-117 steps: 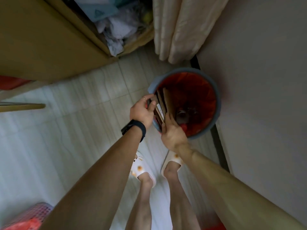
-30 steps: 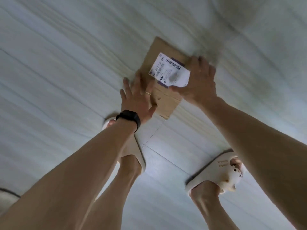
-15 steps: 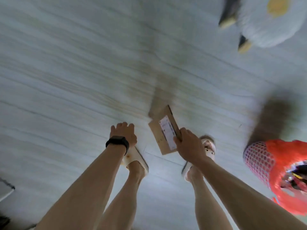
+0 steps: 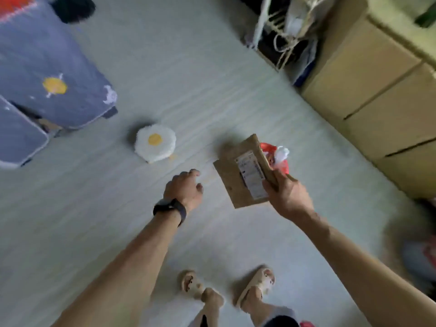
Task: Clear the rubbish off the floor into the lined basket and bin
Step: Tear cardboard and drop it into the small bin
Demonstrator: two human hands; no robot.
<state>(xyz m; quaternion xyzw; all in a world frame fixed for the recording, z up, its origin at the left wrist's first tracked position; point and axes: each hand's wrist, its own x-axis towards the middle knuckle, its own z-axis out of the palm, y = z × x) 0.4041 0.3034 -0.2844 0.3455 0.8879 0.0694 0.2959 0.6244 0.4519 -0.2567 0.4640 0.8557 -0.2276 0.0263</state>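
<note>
My right hand (image 4: 288, 197) grips a flat brown cardboard piece (image 4: 232, 180) with a white shipping label, held above the pale tiled floor (image 4: 188, 74). Just behind the cardboard lies a red and white crumpled wrapper (image 4: 279, 156), partly hidden by it. My left hand (image 4: 185, 188), with a black band on the wrist, hangs over the floor with fingers loosely curled and holds nothing. A blurred red and grey shape (image 4: 422, 256) shows at the right edge; I cannot tell whether it is the basket or the bin.
A fluffy white stool with a yellow centre (image 4: 155, 145) stands on the floor ahead. A grey-blue patterned seat (image 4: 47, 79) fills the upper left. Tan drawers (image 4: 377, 90) line the right side, with a white rack and bags (image 4: 287, 31) beyond them. My sandalled feet (image 4: 226, 284) are below.
My right hand has lifted the cardboard higher off the floor and the view has swung round to show the stool, seat and drawers. My left hand stays free.
</note>
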